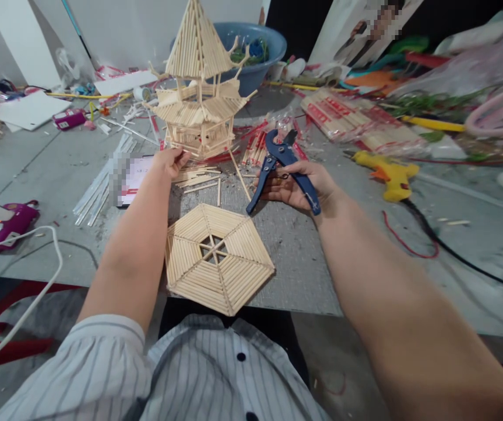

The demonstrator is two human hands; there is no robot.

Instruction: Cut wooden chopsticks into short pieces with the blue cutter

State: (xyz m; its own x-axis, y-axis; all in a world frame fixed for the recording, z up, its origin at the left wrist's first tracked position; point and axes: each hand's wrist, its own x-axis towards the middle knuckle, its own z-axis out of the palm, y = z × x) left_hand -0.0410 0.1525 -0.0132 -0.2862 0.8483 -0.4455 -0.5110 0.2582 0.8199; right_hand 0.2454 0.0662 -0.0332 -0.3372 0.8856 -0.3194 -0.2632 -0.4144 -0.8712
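Observation:
Lying in my right hand [293,186] is a blue ratchet pipe cutter [283,153], its jaws pointing away from me and my fingers curled around its handles. My left hand [173,162] has its fingers pinched together at the front left of the base of a wooden-stick pagoda model [203,111]; what they hold, if anything, is hidden. Loose short sticks [199,178] lie beside that hand. One longer stick [239,174] slants from the model's base toward the cutter. Nearer me, a flat hexagonal stick panel [238,257] with an open, spoked centre lies at the table edge.
On the right are a yellow glue gun [392,172] with a black cord and bagged stick bundles [343,117]. Clear glue sticks [102,181] and a phone or tablet [135,175] lie left. A blue basin [251,64] stands behind the model. A white cable [54,257] crosses the left edge.

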